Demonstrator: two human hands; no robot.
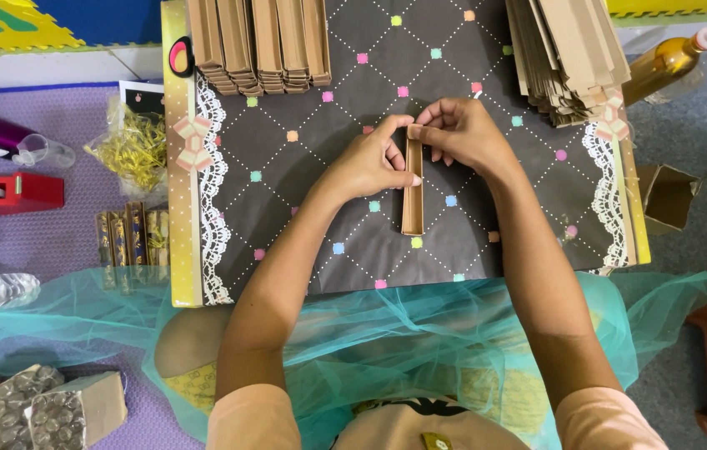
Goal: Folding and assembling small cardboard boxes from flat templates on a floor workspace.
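Both hands pinch the far end of a narrow, open brown cardboard box (413, 190) at mid-board: left hand (373, 162), right hand (463, 133). Its inside looks empty. Folded boxes (258, 42) are stacked along the patterned board's (320, 225) far edge.

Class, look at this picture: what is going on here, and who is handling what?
A person's two hands work on a narrow brown cardboard box lying on a dark patterned board. The left hand presses its side while the right hand pinches its far end. Stacks of folded boxes and flat cardboard blanks sit at the board's far edge.
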